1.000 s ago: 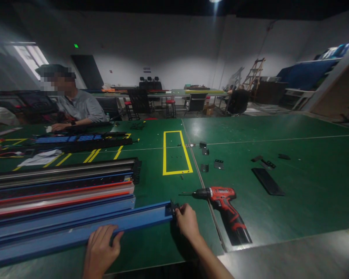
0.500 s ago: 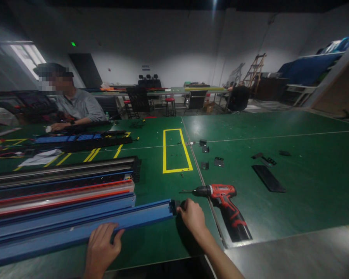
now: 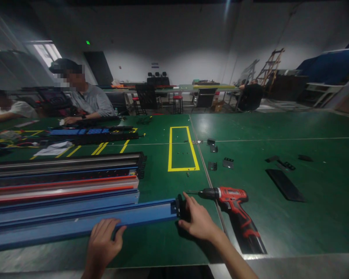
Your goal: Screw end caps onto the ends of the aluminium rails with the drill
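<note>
A long blue metal profile (image 3: 139,214) lies nearest to me on the table, running off to the left. My left hand (image 3: 106,238) is closed over its near edge, fingers on top and thumb at the side. At the profile's right end sits a black end piece (image 3: 178,207). My right hand (image 3: 196,217) spans this piece, index finger at its far side and thumb at its near side; the palm hides part of the contact. Just right of that hand lies a red and black cordless drill (image 3: 232,197), its bit pointing left.
More profiles lie behind, one blue (image 3: 119,197) and one red-edged (image 3: 116,184). Small black brackets (image 3: 228,162) and a flat black plate (image 3: 283,185) rest on the right. Yellow tape (image 3: 170,151) marks a rectangle. A co-worker (image 3: 90,99) sits across the table.
My right hand's fingers have spread from a pinch to a wider span around the black end piece. My left hand stays on the blue profile. The camera view has turned slightly left.
</note>
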Motion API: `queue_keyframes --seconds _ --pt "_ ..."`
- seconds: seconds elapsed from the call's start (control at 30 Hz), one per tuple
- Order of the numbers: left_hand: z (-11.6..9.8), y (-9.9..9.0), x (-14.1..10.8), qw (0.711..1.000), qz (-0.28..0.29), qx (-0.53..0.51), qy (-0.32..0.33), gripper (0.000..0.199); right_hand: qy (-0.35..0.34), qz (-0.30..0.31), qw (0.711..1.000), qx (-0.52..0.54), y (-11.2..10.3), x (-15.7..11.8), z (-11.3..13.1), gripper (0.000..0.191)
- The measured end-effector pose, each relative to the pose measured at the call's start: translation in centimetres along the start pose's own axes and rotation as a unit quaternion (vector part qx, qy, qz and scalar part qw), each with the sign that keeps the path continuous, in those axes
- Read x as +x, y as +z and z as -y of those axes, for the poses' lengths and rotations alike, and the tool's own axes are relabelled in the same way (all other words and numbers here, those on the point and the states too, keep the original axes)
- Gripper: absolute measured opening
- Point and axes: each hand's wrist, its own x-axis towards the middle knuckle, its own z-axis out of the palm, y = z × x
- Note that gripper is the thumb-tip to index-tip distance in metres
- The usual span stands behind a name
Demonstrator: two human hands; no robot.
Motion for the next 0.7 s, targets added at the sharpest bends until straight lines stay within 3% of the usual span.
queue_keyframes --seconds 0.07,0.3,0.47,0.7 --pt "0.2 0.0 -0.1 1.0 0.0 -0.004 -0.008 0.005 -0.027 0.042 0.999 0.02 -0.6 0.9 -0.4 0.11" --pt "0.2 -0.2 -0.4 0.999 0.03 -0.006 -0.018 0.006 -0.089 0.116 0.989 -0.028 -0.6 4.0 -0.9 0.092" --pt "0.0 -0.1 -0.5 1.0 -0.005 0.005 -0.008 0.011 -0.116 0.114 0.986 -0.036 0.2 4.2 -1.3 0.105" --pt "0.2 -0.2 -0.5 0.999 0.001 0.036 -0.022 0.01 -0.126 0.107 0.985 -0.039 1.2 4.3 -0.3 0.093"
